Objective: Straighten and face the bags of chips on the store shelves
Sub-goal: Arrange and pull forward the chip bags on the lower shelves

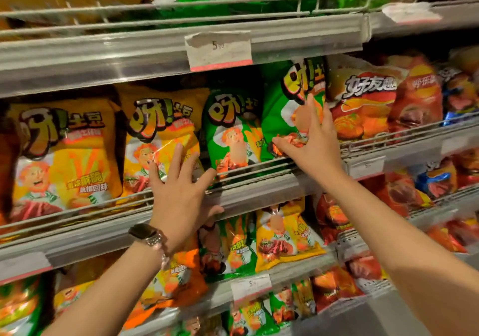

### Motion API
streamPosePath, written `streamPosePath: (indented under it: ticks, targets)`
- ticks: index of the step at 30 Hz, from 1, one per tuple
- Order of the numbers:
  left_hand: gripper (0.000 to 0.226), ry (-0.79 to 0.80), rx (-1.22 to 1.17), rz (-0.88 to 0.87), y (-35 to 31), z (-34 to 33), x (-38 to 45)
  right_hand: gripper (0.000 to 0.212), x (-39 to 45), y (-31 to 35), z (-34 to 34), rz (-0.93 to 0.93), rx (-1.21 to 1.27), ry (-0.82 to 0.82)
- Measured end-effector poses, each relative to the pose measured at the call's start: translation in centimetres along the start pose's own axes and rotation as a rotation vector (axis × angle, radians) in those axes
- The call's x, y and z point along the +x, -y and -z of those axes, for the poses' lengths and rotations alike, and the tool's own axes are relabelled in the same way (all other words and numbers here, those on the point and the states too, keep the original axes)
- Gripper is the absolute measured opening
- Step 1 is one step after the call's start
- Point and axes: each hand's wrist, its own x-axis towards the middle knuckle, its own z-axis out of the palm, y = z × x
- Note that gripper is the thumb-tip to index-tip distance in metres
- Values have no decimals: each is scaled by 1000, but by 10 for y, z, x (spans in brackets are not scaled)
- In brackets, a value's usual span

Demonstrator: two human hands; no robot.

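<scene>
Chip bags stand in a row on the middle shelf [259, 195] behind a low wire rail. Two yellow bags [67, 154] fill the left, then a green bag [233, 125], then a second green bag [280, 107] that sits higher and tilted. My right hand [316, 138] grips the lower part of that tilted green bag, fingers spread on its front and thumb curled at its bottom corner. My left hand [178, 193], with a watch on the wrist, is spread open in front of the second yellow bag [160, 128], fingertips touching its front and thumb at the shelf edge.
Red bags [363, 107] stand right of the green ones. A price tag [219, 50] hangs on the shelf rail above. The upper shelf holds yellow and green bags behind a wire rail. Lower shelves [285, 271] carry smaller mixed bags.
</scene>
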Motion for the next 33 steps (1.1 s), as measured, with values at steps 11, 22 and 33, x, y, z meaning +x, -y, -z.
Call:
streamPosePath:
  ticks: [11,22,33]
  targets:
    - [70,40,42,50,1,-7,-1,89,-12,-2,4,16,14,31]
    - [95,-67,-99,-98,-70,-92,-118,42,-158,-50,-42,260,161,-67]
    - [108,500,-71,224,-89,-161,-102,87,-165,-107,-94,-168,0,341]
